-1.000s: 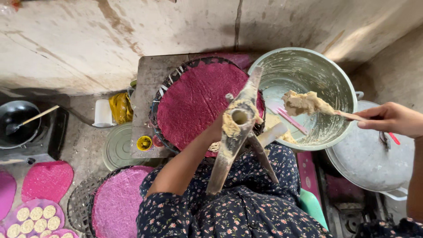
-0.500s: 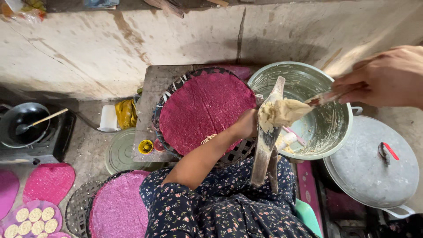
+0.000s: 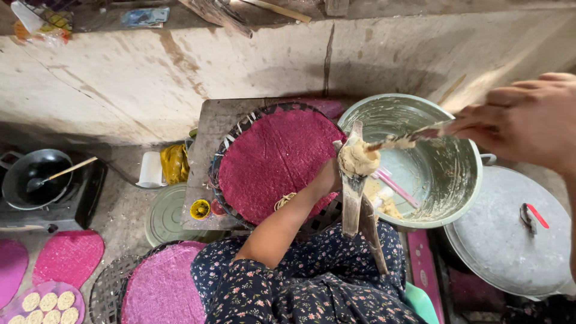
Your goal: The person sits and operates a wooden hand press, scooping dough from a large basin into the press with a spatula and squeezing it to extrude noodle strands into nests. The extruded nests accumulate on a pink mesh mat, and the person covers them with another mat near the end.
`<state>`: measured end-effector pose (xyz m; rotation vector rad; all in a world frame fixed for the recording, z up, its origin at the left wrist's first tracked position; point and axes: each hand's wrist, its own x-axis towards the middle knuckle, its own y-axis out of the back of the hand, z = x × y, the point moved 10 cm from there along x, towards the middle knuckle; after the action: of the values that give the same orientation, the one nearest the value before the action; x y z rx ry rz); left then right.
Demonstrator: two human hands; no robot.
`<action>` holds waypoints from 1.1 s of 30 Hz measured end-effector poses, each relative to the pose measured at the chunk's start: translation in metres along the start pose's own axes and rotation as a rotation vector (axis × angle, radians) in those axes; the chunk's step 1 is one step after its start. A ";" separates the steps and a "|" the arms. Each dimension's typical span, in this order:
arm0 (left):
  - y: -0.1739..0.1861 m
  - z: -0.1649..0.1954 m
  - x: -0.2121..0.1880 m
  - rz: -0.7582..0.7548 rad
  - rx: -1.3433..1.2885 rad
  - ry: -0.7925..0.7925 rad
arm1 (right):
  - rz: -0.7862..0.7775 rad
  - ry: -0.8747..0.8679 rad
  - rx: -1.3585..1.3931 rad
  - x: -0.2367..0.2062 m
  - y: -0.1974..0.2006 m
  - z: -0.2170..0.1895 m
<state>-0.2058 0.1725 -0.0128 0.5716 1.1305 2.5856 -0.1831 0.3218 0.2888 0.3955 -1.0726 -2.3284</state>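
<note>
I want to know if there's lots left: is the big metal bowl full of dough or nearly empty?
Nearly empty. The big metal bowl shows bare, smeared walls, with only a small lump of dough at the bottom.

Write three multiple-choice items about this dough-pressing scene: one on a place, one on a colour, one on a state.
1. Where is the wooden lever press?
A. on the stove
B. in the left hand, over the person's lap
C. inside the pan

2. What colour is the round woven mat on the small table?
A. magenta
B. green
C. white

3. What is the state of the big pale metal basin?
A. lidded
B. brimful of water
C. nearly empty, dough-smeared

Answers:
1 B, the left hand grips it beside the floral dress.
2 A, its surface is deep pink.
3 C, only smears and a small lump of dough show, while the right hand scrapes pale dough from a spoon-like tool into the press.
</note>
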 end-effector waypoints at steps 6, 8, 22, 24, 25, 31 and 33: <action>-0.008 -0.014 -0.001 -0.124 -0.186 0.348 | 0.122 0.051 0.004 0.008 -0.007 -0.014; -0.016 -0.018 -0.004 -0.162 -0.231 0.428 | 0.135 0.128 0.057 0.011 -0.002 -0.028; -0.016 -0.017 0.005 -0.029 -0.090 0.042 | 0.112 0.086 0.157 0.010 -0.062 0.019; 0.002 -0.003 0.008 0.066 -0.081 -0.072 | 0.292 0.084 0.276 -0.004 -0.050 0.036; 0.000 -0.009 0.008 0.027 -0.052 0.019 | 0.347 0.115 0.310 -0.012 -0.046 0.030; -0.019 -0.028 -0.001 -0.097 -0.023 0.359 | 0.136 0.025 0.054 -0.014 -0.044 0.001; -0.029 -0.032 -0.002 -0.133 0.046 0.415 | 0.287 0.080 0.127 -0.013 -0.015 -0.009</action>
<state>-0.2159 0.1706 -0.0549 -0.0410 1.2993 2.6339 -0.1740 0.3321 0.2720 0.3530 -1.1597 -1.9846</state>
